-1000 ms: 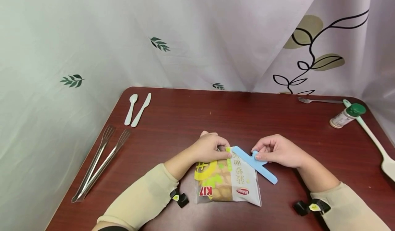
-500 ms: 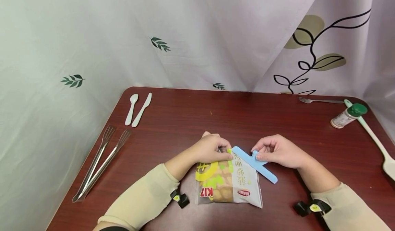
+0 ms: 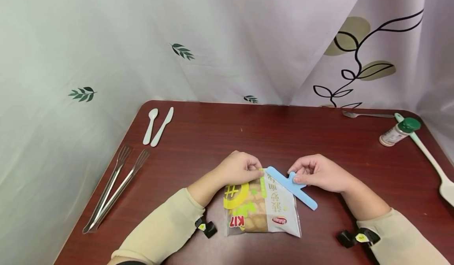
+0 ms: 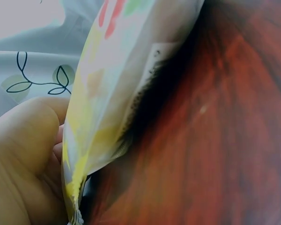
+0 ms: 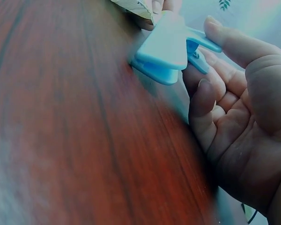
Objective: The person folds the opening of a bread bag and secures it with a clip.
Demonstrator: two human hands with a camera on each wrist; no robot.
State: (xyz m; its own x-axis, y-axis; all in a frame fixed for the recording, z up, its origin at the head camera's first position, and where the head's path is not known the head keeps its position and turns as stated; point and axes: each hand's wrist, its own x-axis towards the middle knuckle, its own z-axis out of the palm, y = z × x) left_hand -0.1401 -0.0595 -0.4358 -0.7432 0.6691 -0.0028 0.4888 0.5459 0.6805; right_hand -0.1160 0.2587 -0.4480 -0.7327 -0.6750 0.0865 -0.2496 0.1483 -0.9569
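A snack bag (image 3: 253, 214), part clear and part white with yellow print, lies in front of me in the head view. With thumb and fingers, my left hand (image 3: 241, 168) pinches its far edge; the left wrist view has the bag (image 4: 103, 108) rising beside that hand. My right hand (image 3: 320, 173) grips the handle tabs of a blue bag clip (image 3: 292, 188). The clip lies slantwise at the bag's upper right corner, its far end close to the left fingertips. In the right wrist view the clip's two long bars (image 5: 161, 51) show a narrow gap at the near end.
At the left lie metal tongs (image 3: 113, 190), a white spoon (image 3: 150, 126) and a white knife (image 3: 162, 127). A fork (image 3: 367, 115), a green-capped seasoning bottle (image 3: 399, 133) and a long white-handled utensil (image 3: 430, 158) lie at the right. A curtain (image 3: 227, 40) hangs behind the table (image 3: 213, 131).
My left fingertips have shifted slightly away from me and to the left along the bag's edge. The right hand and the clip have barely moved.
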